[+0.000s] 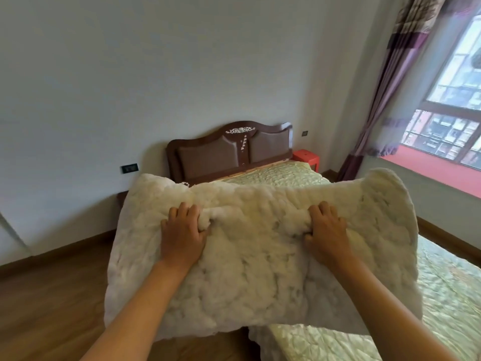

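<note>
Two bare forearms reach forward from the bottom edge. The left hand (182,234) grips a bunched fold of a thick, cream-white cotton quilt batting (250,269), fingers curled into the fluffy surface. The right hand (326,230) does the same a little apart from it, fingers dug in and pinching up a ridge of the stuffing. The batting is held up in the air between the person and the bed (390,321), spread wide, with its lower edge hanging over the bed's near corner and its left part over the wooden floor (52,295). Its upper corners curl back toward the person. Beyond it, the bed carries a pale green quilted cover. Farther off stands a dark brown headboard (229,149) against the white wall, with a red stool (307,157) just beside it. At far right hang purple curtains (385,100) by a large window (458,100).
</note>
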